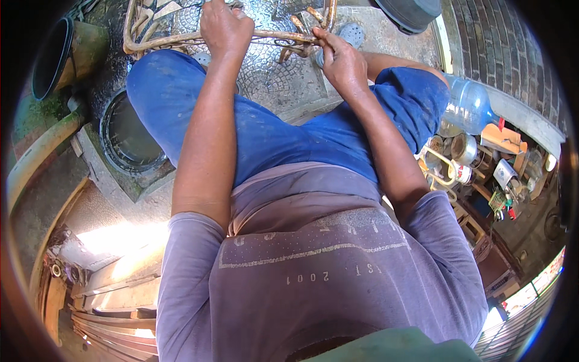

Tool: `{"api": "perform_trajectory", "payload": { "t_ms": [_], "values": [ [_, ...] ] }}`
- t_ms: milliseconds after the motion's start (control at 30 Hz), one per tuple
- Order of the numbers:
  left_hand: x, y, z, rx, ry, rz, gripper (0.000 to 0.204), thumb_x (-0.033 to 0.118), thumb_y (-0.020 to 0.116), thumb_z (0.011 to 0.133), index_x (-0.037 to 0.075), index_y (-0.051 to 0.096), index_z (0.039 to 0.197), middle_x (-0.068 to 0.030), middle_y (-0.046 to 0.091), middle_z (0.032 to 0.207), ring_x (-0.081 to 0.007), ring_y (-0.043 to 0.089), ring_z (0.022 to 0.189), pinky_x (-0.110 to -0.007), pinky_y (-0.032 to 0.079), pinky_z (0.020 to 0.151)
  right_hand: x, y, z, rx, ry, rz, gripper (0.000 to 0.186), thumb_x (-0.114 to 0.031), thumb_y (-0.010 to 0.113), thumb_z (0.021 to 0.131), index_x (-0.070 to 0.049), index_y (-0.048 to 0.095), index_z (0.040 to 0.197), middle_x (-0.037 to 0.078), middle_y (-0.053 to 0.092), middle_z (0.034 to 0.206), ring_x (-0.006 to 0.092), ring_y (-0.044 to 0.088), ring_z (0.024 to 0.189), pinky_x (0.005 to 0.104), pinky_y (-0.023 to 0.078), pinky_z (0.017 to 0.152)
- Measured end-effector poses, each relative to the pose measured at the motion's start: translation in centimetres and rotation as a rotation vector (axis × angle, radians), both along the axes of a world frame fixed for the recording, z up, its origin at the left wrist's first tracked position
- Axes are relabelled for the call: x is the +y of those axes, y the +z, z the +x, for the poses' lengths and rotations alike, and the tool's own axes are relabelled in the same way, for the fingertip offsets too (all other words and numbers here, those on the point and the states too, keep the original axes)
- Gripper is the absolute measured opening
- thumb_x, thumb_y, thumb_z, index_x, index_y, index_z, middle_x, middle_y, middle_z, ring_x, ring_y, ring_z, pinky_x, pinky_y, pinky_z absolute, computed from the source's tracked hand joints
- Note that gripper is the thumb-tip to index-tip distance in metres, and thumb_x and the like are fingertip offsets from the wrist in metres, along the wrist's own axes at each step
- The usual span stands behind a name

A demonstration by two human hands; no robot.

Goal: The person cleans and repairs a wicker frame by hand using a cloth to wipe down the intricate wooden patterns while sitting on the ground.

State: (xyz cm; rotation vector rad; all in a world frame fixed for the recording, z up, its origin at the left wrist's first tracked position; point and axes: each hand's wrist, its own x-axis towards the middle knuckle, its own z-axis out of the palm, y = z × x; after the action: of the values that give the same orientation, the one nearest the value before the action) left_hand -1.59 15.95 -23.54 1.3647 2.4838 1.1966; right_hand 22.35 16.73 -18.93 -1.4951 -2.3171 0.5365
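A tubular frame (181, 40), tan with rust-brown patches, lies across the wet patterned floor in front of my knees. Its upper part runs out of view. Closed into a fist, my left hand (226, 27) is over the frame's near bar; a bit of something greyish shows at its fingers, too little to name. My right hand (344, 63) grips the frame near its right corner, thumb and fingers pressed around the tube. Close beside that hand is a grey disc with holes (351, 36), lying on the floor.
A black-rimmed tub of water (107, 142) stands by my left knee, with a mossy bucket (90, 51) lying tilted beyond. At the far right is a dark basin (416, 13). Beside my right knee lies a clear blue water jug (467, 102), near pots and clutter. Wooden planks (114, 335) are at lower left.
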Motion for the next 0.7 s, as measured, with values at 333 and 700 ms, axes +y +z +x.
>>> {"api": "perform_trajectory", "payload": {
  "t_ms": [333,700],
  "values": [
    [-0.3,0.0,-0.1,0.033,0.004,0.052,0.048,0.001,0.055,0.081,-0.004,0.053,0.129,-0.0269,0.06,0.114,-0.0437,0.057,0.111,-0.05,0.045,0.1,6.9,4.0,-3.2,-0.124,0.357,-0.161,0.024,-0.025,0.061,0.101,-0.011,0.072,0.117,0.013,0.075,0.107,0.0292,0.073,0.096,0.0387,0.055,0.082],
    [-0.5,0.3,0.2,0.035,-0.031,0.057,0.046,0.0,0.055,0.083,-0.003,0.053,0.129,-0.0273,0.059,0.106,-0.045,0.057,0.103,-0.052,0.046,0.094,9.9,3.6,-4.7,-0.37,0.62,-0.188,0.02,-0.023,0.065,0.097,-0.015,0.075,0.112,0.011,0.076,0.1,0.0302,0.073,0.092,0.0403,0.056,0.081]
  ]
}}
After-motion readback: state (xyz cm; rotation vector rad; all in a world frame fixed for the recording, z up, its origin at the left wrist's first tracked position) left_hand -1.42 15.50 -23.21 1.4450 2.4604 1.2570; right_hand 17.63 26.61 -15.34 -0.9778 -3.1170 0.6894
